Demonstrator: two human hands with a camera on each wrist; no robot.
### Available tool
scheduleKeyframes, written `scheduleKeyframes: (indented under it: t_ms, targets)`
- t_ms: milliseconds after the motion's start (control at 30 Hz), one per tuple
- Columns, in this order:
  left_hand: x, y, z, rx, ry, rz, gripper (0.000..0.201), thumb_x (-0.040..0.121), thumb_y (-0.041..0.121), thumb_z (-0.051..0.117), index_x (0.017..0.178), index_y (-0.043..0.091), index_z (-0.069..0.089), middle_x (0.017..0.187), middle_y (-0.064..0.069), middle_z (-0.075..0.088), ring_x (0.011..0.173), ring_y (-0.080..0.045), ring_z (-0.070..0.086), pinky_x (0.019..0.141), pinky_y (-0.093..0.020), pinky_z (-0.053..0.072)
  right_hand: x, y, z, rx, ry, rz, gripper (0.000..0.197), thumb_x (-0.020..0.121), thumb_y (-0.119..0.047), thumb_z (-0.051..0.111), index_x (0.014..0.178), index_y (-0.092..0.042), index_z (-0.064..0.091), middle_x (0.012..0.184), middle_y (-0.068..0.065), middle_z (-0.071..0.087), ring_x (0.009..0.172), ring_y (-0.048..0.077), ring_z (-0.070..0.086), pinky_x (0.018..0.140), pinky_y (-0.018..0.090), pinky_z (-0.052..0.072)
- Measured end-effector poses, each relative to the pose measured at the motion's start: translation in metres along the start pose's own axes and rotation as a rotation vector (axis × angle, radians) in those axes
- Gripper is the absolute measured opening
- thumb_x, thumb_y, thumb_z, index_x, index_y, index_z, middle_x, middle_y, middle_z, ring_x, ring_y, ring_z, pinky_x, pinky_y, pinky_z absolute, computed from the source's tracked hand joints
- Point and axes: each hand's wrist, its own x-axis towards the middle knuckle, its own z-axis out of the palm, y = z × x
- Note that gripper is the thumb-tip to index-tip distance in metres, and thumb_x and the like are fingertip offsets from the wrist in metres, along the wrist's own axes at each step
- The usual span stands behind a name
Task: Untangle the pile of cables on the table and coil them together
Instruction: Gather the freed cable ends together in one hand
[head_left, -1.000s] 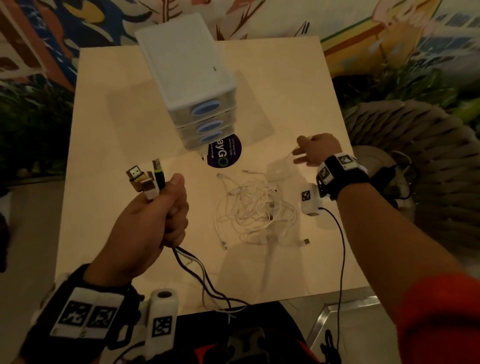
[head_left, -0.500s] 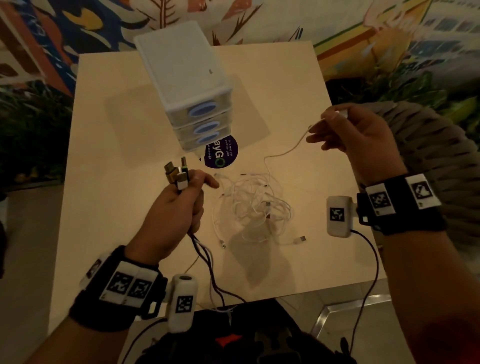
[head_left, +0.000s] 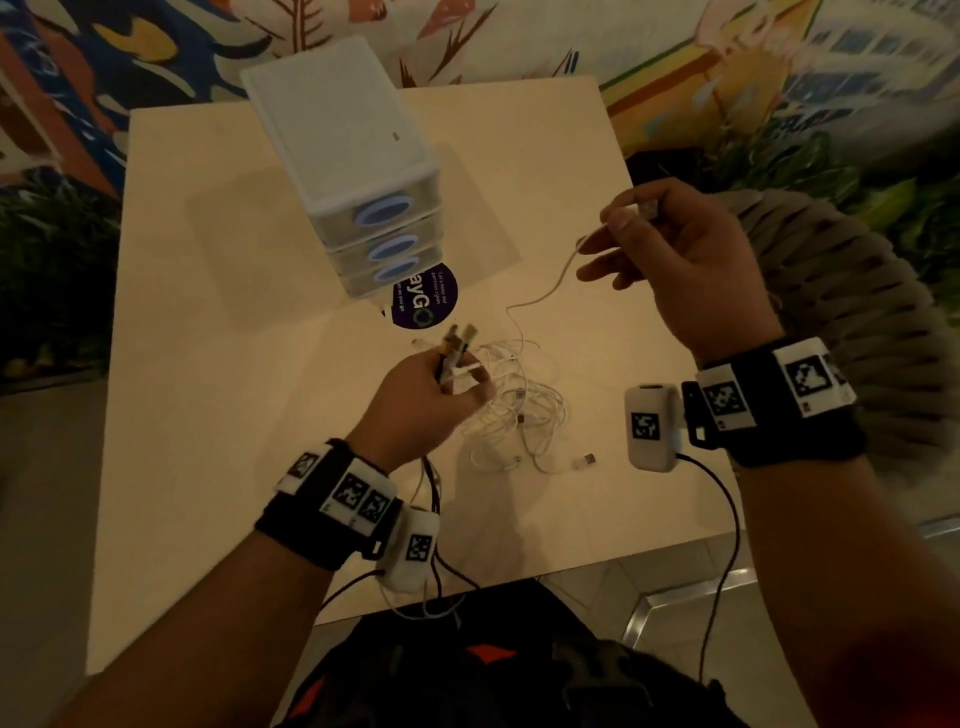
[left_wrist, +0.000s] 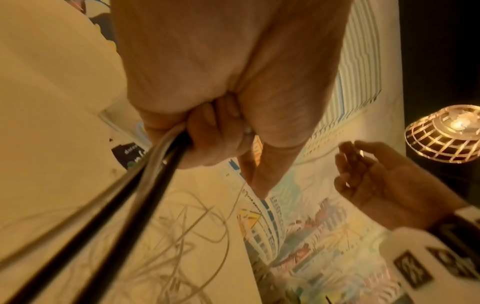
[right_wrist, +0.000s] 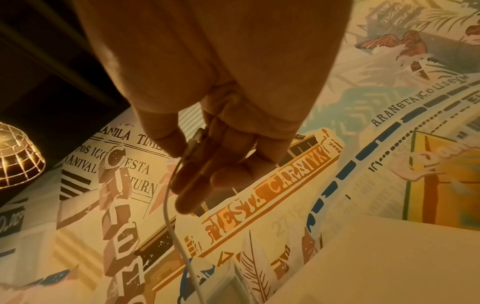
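A tangle of thin white cables (head_left: 511, 410) lies on the light wooden table (head_left: 218, 364), just right of my left hand (head_left: 431, 395). That hand grips a bundle of black and white cables (left_wrist: 145, 185) with their plugs (head_left: 457, 338) sticking up above the fist; the cables hang off the table's near edge. My right hand (head_left: 675, 249) is raised over the table's right side and pinches the plug (right_wrist: 193, 144) of one white cable (head_left: 540, 299) between thumb and fingers. This cable curves down into the pile.
A white plastic drawer unit (head_left: 343, 156) with blue oval handles stands at the table's back middle. A dark round sticker (head_left: 426, 301) lies before it. A loose USB plug (head_left: 584, 461) rests near the pile. A woven chair (head_left: 857, 291) stands to the right.
My left hand has moved right and forward with its bundle, up to the pile. My right hand took a white cable's end off the table and lifted it up.
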Motion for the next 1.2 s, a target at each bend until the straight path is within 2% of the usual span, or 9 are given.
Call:
scheduleKeyframes:
  t_ms: [133, 300, 433, 567, 767, 867, 933, 1033, 1200]
  targets:
    - [0.012, -0.004, 0.027, 0.16, 0.008, 0.129, 0.02, 0.086, 0.027, 0.08, 0.105, 0.024, 0.075, 0.108, 0.009, 0.075, 0.101, -0.009, 0.067, 0.078, -0.006, 0.042, -0.003, 0.003, -0.001, 0.038, 0.008, 0.005, 0.02, 0.106, -0.015, 0.047, 0.09, -0.023, 0.057, 0.082, -0.008, 0.07, 0.07, 0.009, 0.07, 0.064, 0.022, 0.049]
    - [0.028, -0.016, 0.046, 0.382, 0.045, 0.186, 0.029, 0.085, 0.029, 0.074, 0.114, 0.023, 0.075, 0.103, -0.001, 0.077, 0.099, -0.025, 0.07, 0.084, -0.036, 0.054, -0.004, 0.006, -0.005, 0.018, 0.024, -0.034, 0.018, 0.107, -0.016, 0.047, 0.093, -0.022, 0.056, 0.087, -0.007, 0.07, 0.076, 0.013, 0.072, 0.065, 0.024, 0.05]
    - [0.035, -0.024, 0.048, 0.495, 0.066, 0.204, 0.017, 0.093, 0.026, 0.065, 0.104, 0.017, 0.075, 0.093, -0.008, 0.076, 0.091, -0.033, 0.068, 0.067, -0.031, 0.042, -0.001, 0.014, -0.009, 0.036, 0.052, -0.094, 0.014, 0.106, -0.02, 0.05, 0.106, -0.008, 0.057, 0.091, -0.003, 0.073, 0.082, 0.022, 0.075, 0.065, 0.027, 0.053]
    - [0.033, -0.021, 0.04, 0.372, 0.042, 0.16, 0.017, 0.097, 0.023, 0.062, 0.103, 0.023, 0.078, 0.091, -0.001, 0.077, 0.088, -0.023, 0.068, 0.068, -0.028, 0.042, 0.013, 0.035, -0.01, 0.046, 0.109, -0.022, 0.016, 0.105, -0.02, 0.052, 0.109, -0.005, 0.058, 0.089, 0.0, 0.073, 0.078, 0.022, 0.075, 0.063, 0.028, 0.051]
    - [0.024, -0.027, 0.027, 0.094, 0.048, 0.098, 0.024, 0.095, 0.017, 0.067, 0.11, 0.03, 0.079, 0.104, 0.012, 0.078, 0.097, 0.003, 0.066, 0.078, -0.001, 0.042, 0.046, 0.114, 0.002, -0.024, 0.119, 0.184, 0.013, 0.102, -0.026, 0.056, 0.106, -0.014, 0.06, 0.087, -0.001, 0.074, 0.07, 0.015, 0.074, 0.059, 0.026, 0.05]
    - [0.019, -0.031, 0.022, 0.021, 0.063, 0.103, 0.021, 0.095, 0.017, 0.069, 0.109, 0.028, 0.08, 0.105, 0.012, 0.077, 0.103, 0.003, 0.067, 0.086, -0.005, 0.045, 0.052, 0.143, 0.016, -0.041, 0.059, 0.32, 0.02, 0.101, -0.027, 0.06, 0.116, -0.014, 0.059, 0.092, 0.004, 0.075, 0.065, 0.013, 0.072, 0.056, 0.025, 0.051]
    - [0.017, -0.032, 0.02, -0.009, 0.092, 0.121, 0.017, 0.095, 0.023, 0.071, 0.109, 0.026, 0.08, 0.104, 0.01, 0.078, 0.103, 0.001, 0.068, 0.09, -0.013, 0.05, 0.048, 0.151, 0.025, -0.063, 0.006, 0.422, 0.042, 0.097, -0.037, 0.065, 0.132, -0.02, 0.049, 0.1, 0.007, 0.075, 0.069, 0.016, 0.073, 0.059, 0.026, 0.053]
    - [0.016, -0.034, 0.018, -0.025, 0.108, 0.115, 0.016, 0.095, 0.029, 0.072, 0.109, 0.028, 0.08, 0.104, 0.011, 0.078, 0.102, 0.004, 0.068, 0.09, -0.017, 0.051, 0.032, 0.145, 0.04, -0.277, -0.071, 0.351, 0.07, 0.085, -0.063, 0.068, 0.139, -0.032, 0.035, 0.096, -0.005, 0.072, 0.079, 0.014, 0.072, 0.074, 0.032, 0.053]
    - [0.014, -0.032, 0.017, -0.081, 0.143, 0.094, 0.014, 0.094, 0.026, 0.074, 0.106, 0.03, 0.08, 0.093, 0.022, 0.075, 0.097, 0.008, 0.067, 0.086, -0.011, 0.05, -0.002, 0.125, 0.067, -0.313, -0.319, 0.206, 0.041, 0.087, -0.059, 0.068, 0.117, -0.037, 0.053, 0.095, -0.013, 0.067, 0.082, 0.005, 0.067, 0.074, 0.028, 0.053]
